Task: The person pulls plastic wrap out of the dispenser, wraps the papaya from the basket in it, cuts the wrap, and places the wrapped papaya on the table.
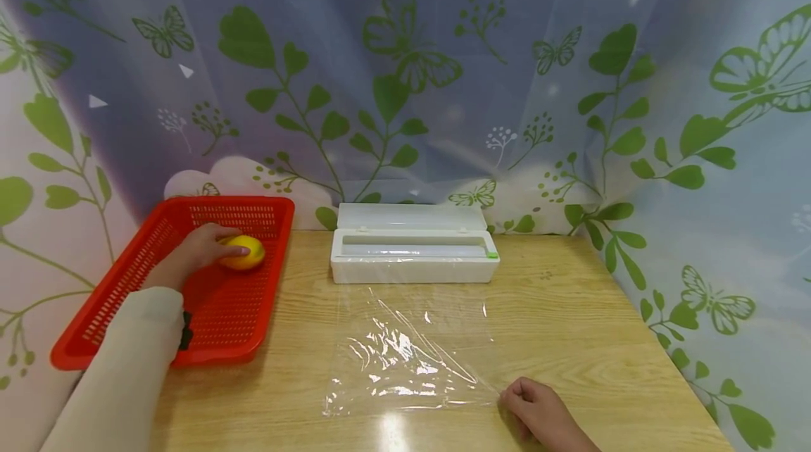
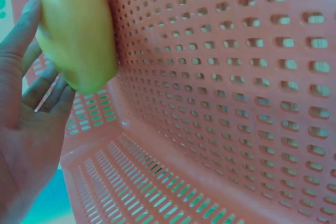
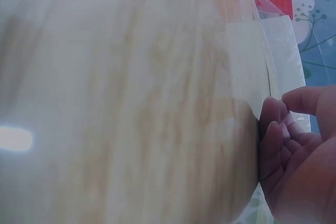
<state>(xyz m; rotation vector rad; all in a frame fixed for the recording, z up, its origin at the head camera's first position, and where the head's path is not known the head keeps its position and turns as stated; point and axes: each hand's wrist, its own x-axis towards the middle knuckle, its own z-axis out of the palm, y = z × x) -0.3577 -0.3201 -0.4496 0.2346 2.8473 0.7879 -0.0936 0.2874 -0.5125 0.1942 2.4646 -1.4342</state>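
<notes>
My left hand (image 1: pixel 205 248) reaches into the red plastic basket (image 1: pixel 269 297) and grips a smooth yellow fruit (image 1: pixel 243 253) between thumb and fingers. In the left wrist view, the oblong fruit (image 2: pixel 79 35) is beside the perforated basket wall; its exact kind is unclear. At the lower right, my right hand (image 1: pixel 538 406) pinches the near right corner of a sheet of clear cling film (image 1: pixel 412 360). That sheet stretches over the wooden table from a white film dispenser box (image 1: pixel 415 270). The box's lid stands open, showing the roll inside.
Under the left sleeve, a small black object (image 1: pixel 186 331) shows against the basket. The wooden table (image 1: pixel 570 318) extends to the right of the film. A patterned curtain (image 1: pixel 443 121) hangs behind the box and along both sides. Light glares off the film and tabletop.
</notes>
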